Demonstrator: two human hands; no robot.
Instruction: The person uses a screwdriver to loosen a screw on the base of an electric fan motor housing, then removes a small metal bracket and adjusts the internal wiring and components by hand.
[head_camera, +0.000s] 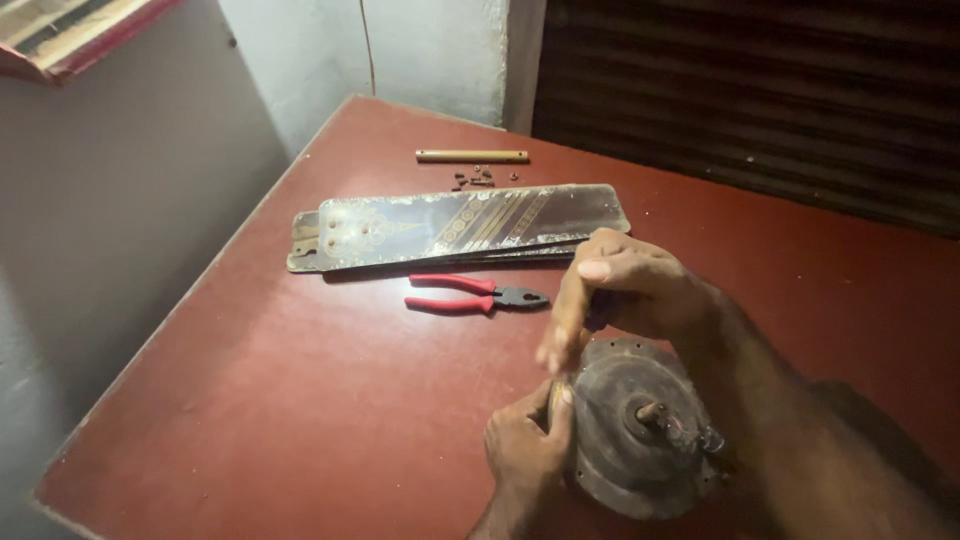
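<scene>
1. Two hands work at one thing: your left hand (527, 447) and right hand (625, 295) both sit on the round, dark fan motor housing (640, 430), which rests on the red table (300, 400) at its near edge, close to you.
2. Left hand: grip clenched on the housing's left rim, thumb up against the edge.
3. Right hand: arched over the housing's top-left rim, fingers curled down toward the left thumb. It seems to pinch something small there; you cannot tell what, the fingertips are blurred.
4. Housing: a short shaft (660, 415) stands up from its centre, tilted to the right.
5. Red-handled pliers (475, 295) lie flat on the table, just beyond your right hand, jaws shut, pointing right.
6. Stacked fan blades (450, 225), dark with gold pattern, lie just behind the pliers.
7. Small screws (475, 180) lie in a loose cluster behind the blades; a thin brass-coloured rod (472, 156) lies just past them, near the table's far edge.
</scene>
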